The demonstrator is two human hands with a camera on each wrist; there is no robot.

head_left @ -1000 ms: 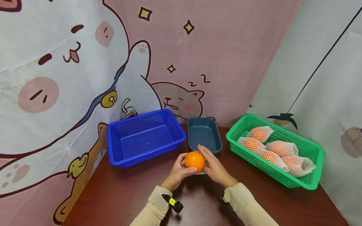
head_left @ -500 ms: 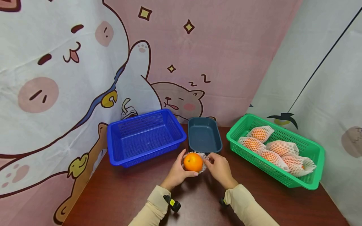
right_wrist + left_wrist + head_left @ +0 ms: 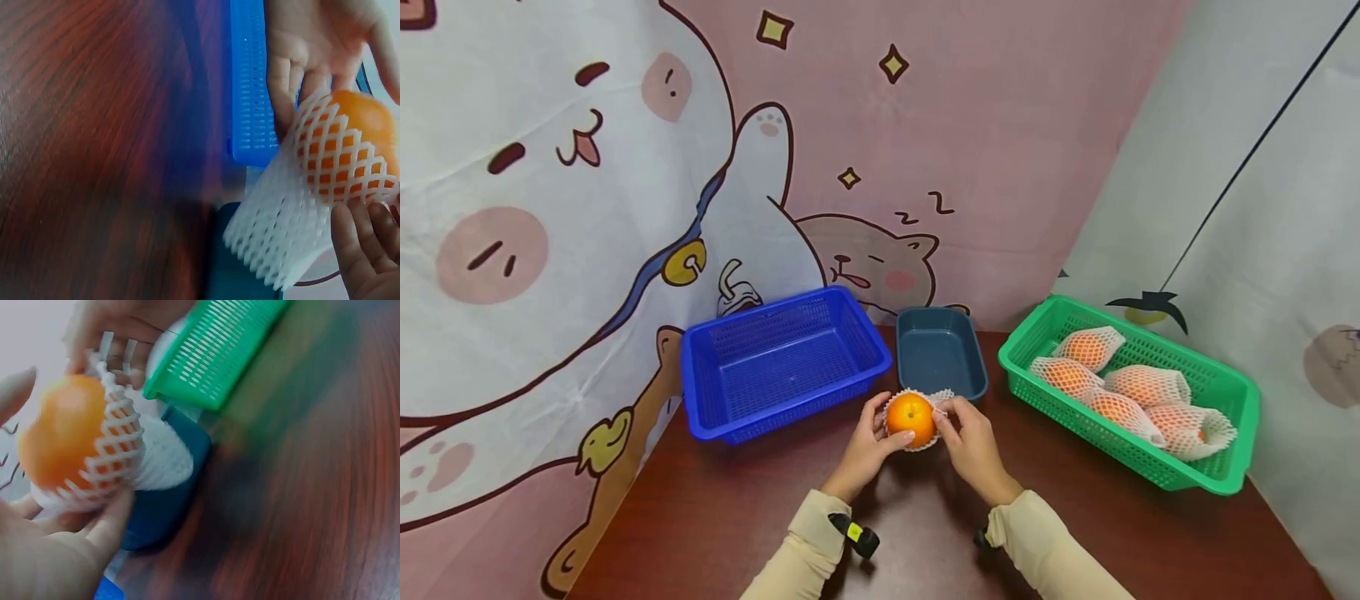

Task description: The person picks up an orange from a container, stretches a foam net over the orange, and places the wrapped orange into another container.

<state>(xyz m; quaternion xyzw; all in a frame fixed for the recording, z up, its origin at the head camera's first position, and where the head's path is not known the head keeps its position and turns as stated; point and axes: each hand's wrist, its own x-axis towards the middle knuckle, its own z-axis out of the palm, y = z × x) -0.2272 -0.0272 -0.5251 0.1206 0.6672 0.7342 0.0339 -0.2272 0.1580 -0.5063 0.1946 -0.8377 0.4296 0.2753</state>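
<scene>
An orange (image 3: 912, 419), bare on its upper side, sits partly inside a white foam fruit net (image 3: 115, 447). My left hand (image 3: 863, 446) holds it from the left, its thumb across the front of the fruit and its fingers around the net. On the other side, my right hand (image 3: 976, 450) pinches the net's edge between thumb and fingers. The loose end of the net hangs below the fruit in the right wrist view. Both hands are above the table, just in front of the small dark teal tray (image 3: 977, 387).
To the left stands a blue basket (image 3: 790, 402) with nothing visible in it. A green basket (image 3: 1075, 429) on the right holds several netted oranges (image 3: 1148, 387). Behind the brown table (image 3: 700, 533) hangs a cartoon-printed cloth (image 3: 1000, 150).
My right hand has gone from cupping the orange's side to pinching the net's edge. The net now shows around the fruit, and the orange has turned so its stem end faces up.
</scene>
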